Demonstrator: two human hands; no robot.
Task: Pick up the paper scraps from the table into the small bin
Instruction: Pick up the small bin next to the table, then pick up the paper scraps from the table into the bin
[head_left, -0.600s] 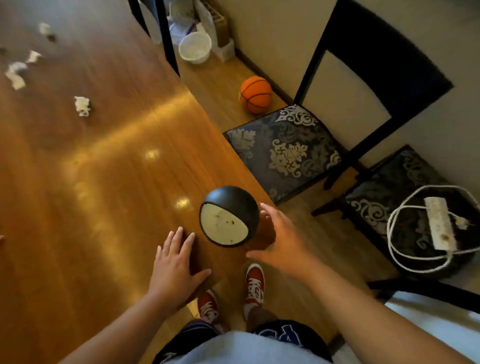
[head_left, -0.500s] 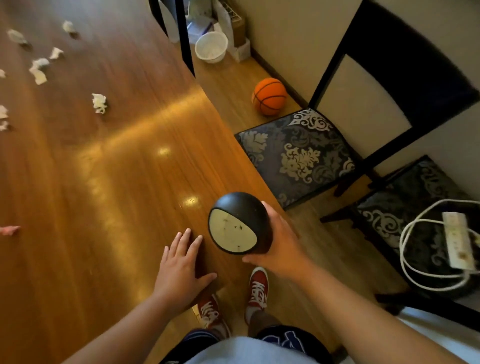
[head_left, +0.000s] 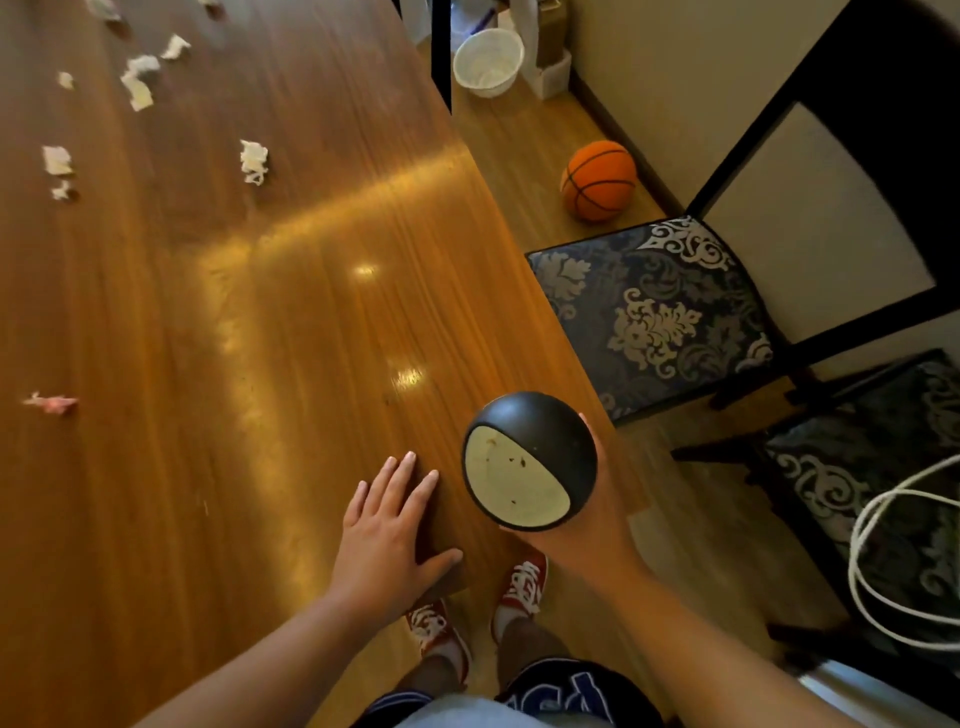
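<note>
My right hand (head_left: 587, 514) is wrapped around the small round black bin with the cream inside (head_left: 530, 462), mouth tilted toward me so scraps can drop in. My left hand (head_left: 387, 535) lies flat and empty on the glossy wooden table (head_left: 260, 364), bracing me. The crumpled white paper scraps (head_left: 253, 161) sit far across it, well apart from the bin.
</note>
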